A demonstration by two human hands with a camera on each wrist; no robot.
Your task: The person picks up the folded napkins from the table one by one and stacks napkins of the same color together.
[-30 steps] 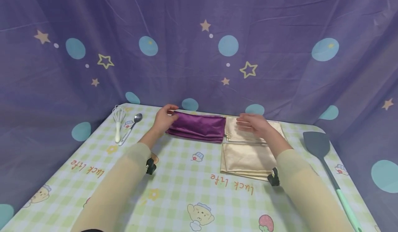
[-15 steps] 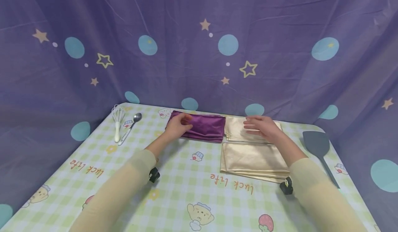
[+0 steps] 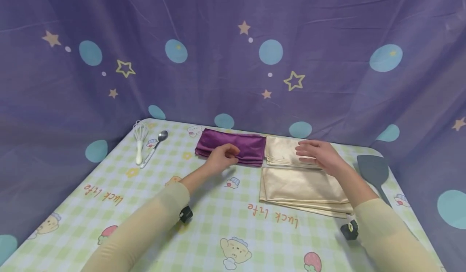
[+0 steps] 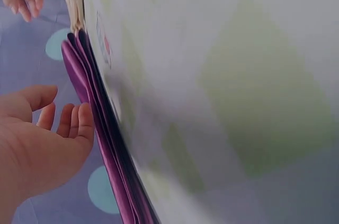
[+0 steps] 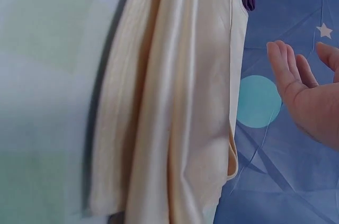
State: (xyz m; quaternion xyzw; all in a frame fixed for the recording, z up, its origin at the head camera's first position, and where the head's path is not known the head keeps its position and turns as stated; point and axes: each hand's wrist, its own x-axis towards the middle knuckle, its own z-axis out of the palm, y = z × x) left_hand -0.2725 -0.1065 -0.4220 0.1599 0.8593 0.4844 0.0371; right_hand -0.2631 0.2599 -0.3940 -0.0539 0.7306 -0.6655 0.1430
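Note:
A folded purple satin cloth [image 3: 251, 144] lies near the back of the table. My left hand [image 3: 220, 158] hovers over its front edge, fingers loosely bent, holding nothing; the left wrist view shows this hand [image 4: 47, 144] beside the cloth's stacked layers [image 4: 100, 123]. To the right, a folded cream satin cloth [image 3: 278, 148] lies behind a second cream cloth [image 3: 291, 185]. Above the rear one is my right hand [image 3: 322, 155], its fingers extended and apart from the fabric. That hand [image 5: 312, 97] also holds nothing in the right wrist view.
A whisk [image 3: 139, 144] and a spoon [image 3: 155, 146] lie at the back left. On the right is a grey spatula [image 3: 374, 171], partly hidden by the right sleeve. The checked tablecloth [image 3: 204, 239] reaches a purple curtain [image 3: 204, 81] behind.
My left hand has moved from the purple cloth's left end rightward and nearer, to its front edge. My right hand has drifted right over the cream cloths. The cloths stay in place.

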